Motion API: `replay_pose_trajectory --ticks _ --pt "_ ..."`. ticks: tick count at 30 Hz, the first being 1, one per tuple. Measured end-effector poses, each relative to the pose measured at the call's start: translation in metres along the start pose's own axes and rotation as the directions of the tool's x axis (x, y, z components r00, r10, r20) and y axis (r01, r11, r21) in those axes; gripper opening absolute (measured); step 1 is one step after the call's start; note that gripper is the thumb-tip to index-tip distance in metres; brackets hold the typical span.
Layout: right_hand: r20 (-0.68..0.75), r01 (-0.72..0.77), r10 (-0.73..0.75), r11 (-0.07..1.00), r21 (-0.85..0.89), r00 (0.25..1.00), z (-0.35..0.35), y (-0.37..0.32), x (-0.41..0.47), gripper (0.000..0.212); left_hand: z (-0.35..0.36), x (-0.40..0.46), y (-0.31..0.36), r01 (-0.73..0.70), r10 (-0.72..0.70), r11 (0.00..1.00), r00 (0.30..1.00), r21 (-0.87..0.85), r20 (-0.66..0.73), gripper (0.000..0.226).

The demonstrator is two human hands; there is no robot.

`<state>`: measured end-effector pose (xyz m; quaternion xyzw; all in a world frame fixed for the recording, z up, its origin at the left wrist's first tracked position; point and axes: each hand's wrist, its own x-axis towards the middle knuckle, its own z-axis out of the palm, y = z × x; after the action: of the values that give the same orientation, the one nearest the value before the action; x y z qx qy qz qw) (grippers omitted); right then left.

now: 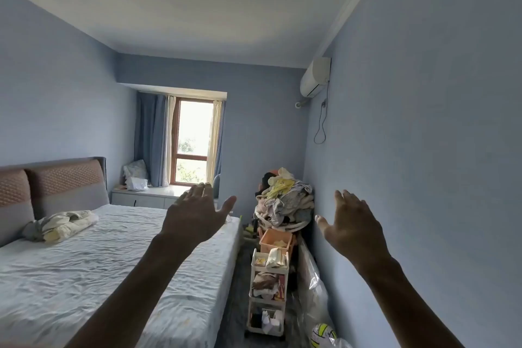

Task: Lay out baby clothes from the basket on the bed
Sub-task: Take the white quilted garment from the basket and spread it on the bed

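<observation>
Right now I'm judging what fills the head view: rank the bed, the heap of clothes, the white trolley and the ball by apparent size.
1. bed
2. heap of clothes and white trolley: look alike; trolley is nearer, so unranked
3. ball, partly cut off

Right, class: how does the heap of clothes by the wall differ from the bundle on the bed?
The heap of clothes is tall and stacked, of many colours; the bundle is low, mostly cream and grey. The heap stands by the wall, the bundle lies on the bed. Both are crumpled, not laid out.
</observation>
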<state>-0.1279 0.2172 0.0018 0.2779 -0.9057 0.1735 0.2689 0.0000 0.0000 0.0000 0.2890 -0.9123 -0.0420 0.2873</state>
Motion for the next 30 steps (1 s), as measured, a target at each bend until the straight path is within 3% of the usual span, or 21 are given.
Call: replay_pose_trajectory --ticks 12,30 --pt "0.047 0.009 -0.012 0.998 0.058 0.999 0.099 0.023 0.098 0.075 0.091 0.1 -0.005 0.027 -0.026 0.998 1.0 0.048 -0.004 0.074" --pt "0.07 -0.118 0.116 0.993 0.017 0.991 0.324 -0.009 0.383 0.068 0.283 0.441 -0.067 -0.072 0.073 0.996 0.997 -0.046 0.025 0.078"
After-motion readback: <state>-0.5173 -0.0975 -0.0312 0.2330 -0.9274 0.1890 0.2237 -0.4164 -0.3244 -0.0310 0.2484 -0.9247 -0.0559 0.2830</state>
